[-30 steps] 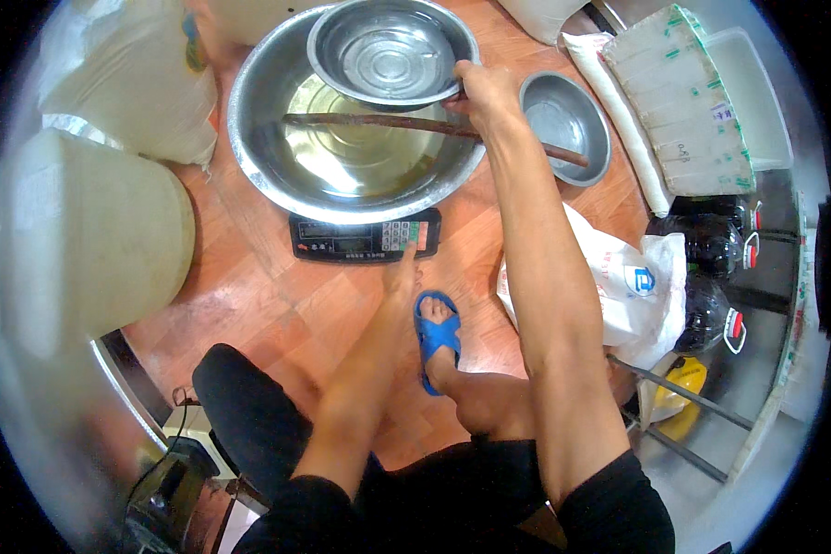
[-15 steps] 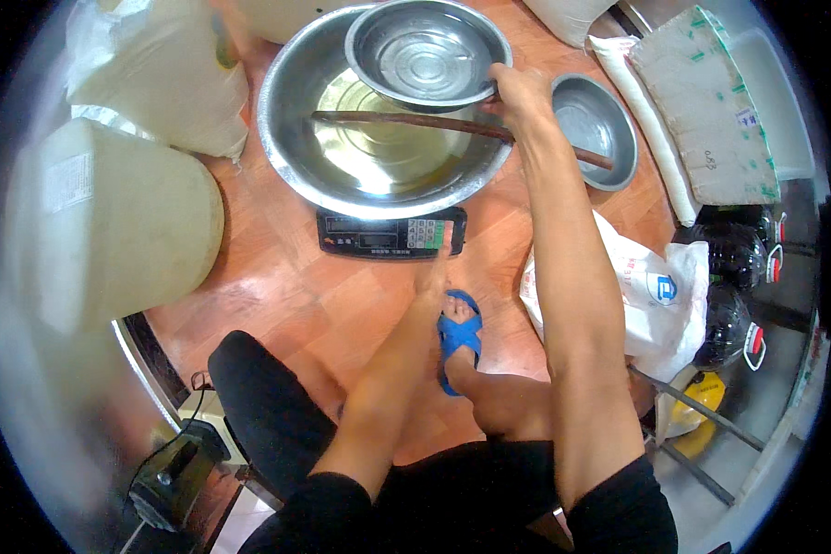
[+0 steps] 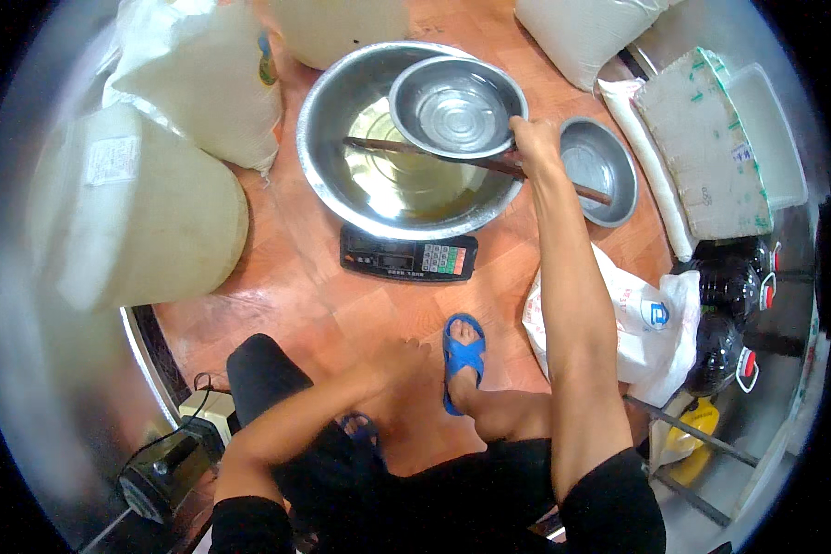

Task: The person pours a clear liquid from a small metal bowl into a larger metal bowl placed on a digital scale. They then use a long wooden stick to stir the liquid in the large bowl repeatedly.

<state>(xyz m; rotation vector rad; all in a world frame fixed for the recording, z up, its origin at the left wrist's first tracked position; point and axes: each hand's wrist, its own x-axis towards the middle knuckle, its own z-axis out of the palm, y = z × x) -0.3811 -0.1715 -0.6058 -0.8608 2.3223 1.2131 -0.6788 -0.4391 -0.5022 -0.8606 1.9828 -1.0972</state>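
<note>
My right hand (image 3: 535, 143) grips the right rim of a shallow metal basin (image 3: 457, 113) with a little clear liquid in it, over a large steel basin (image 3: 316, 171). Yellowish clear liquid (image 3: 383, 189) covers the large basin's bottom. A brown wooden stick (image 3: 374, 144) lies across the large basin, passes under my right hand and reaches over a smaller metal bowl (image 3: 605, 166) to its right. At the large basin's near side shows a black electronic scale's keypad panel (image 3: 406, 258). My left hand (image 3: 402, 360), blurred, is above the floor nearer me, apart from the scale.
A big cream bucket (image 3: 157, 222) and a white sack (image 3: 194, 83) stand at left. On the right are a white plastic bag (image 3: 591, 323), dark bottles (image 3: 716, 355) with red caps, a cardboard piece (image 3: 706, 152) and a clear tub (image 3: 771, 138). Another sack (image 3: 582, 37) is at the back.
My left hand has drawn back from the scale's keypad toward me. The right hand still holds the shallow basin over the large one. The view has shifted slightly.
</note>
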